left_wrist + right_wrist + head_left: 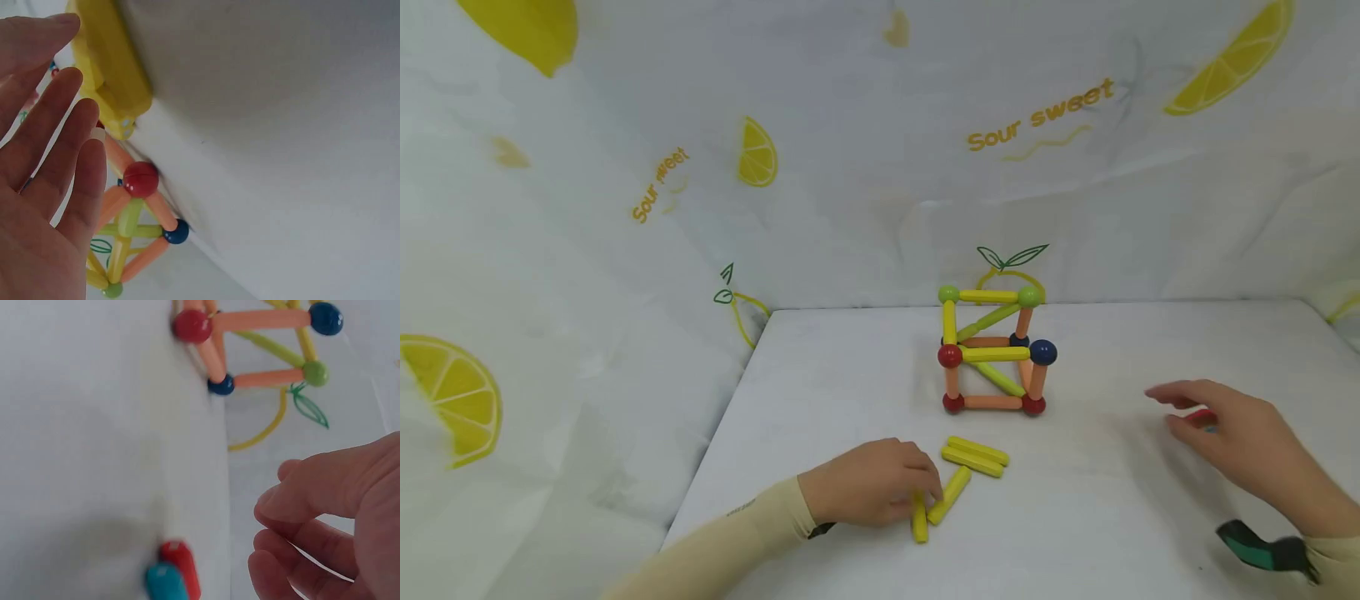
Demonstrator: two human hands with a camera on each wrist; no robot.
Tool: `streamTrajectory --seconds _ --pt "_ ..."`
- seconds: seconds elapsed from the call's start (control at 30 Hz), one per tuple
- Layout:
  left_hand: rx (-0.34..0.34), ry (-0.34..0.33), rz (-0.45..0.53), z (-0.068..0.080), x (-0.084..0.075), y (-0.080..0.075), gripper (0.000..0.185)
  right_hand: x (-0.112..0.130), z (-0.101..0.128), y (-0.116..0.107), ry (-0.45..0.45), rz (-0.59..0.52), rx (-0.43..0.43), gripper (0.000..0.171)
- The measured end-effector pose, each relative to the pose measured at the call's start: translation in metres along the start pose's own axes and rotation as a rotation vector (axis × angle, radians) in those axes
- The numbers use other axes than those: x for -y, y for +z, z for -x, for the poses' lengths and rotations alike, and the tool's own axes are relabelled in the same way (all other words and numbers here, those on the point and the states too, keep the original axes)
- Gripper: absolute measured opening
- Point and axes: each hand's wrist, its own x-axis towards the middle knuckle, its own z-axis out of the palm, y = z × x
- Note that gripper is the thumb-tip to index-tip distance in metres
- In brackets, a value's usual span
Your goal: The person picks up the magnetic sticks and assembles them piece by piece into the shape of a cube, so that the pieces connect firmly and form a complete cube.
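My left hand is over a group of yellow magnetic rods near the table's front. Its fingertips are right at one upright-lying yellow rod, beside a slanted yellow rod. In the left wrist view the fingers are loosely extended, with yellow rods just beyond the tips. My right hand hovers at the right, fingers slightly bent and holding nothing. Beneath it lie a red rod and a teal rod, mostly hidden by the hand in the head view.
A box-shaped frame of rods and balls stands at the back middle, with orange, yellow and green rods. Two more yellow rods lie side by side in front of it. White lemon-print cloth hangs behind the white table.
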Motion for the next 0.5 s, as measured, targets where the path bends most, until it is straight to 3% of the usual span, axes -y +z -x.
streamTrajectory --seconds 0.1,0.23,0.37,0.5 --pt "-0.002 0.031 0.025 0.002 -0.003 0.017 0.024 -0.033 0.02 -0.008 0.059 0.134 0.094 0.034" --pt "-0.012 0.024 0.022 0.001 -0.004 0.025 0.02 -0.053 0.034 -0.006 0.091 0.261 0.2 0.034" --pt "0.015 0.008 0.028 -0.001 -0.003 0.026 0.017 -0.062 0.041 0.002 0.103 0.28 0.223 0.032" --pt "0.036 -0.034 0.109 -0.003 -0.002 0.022 0.021 -0.065 0.038 0.006 0.111 0.295 0.244 0.031"
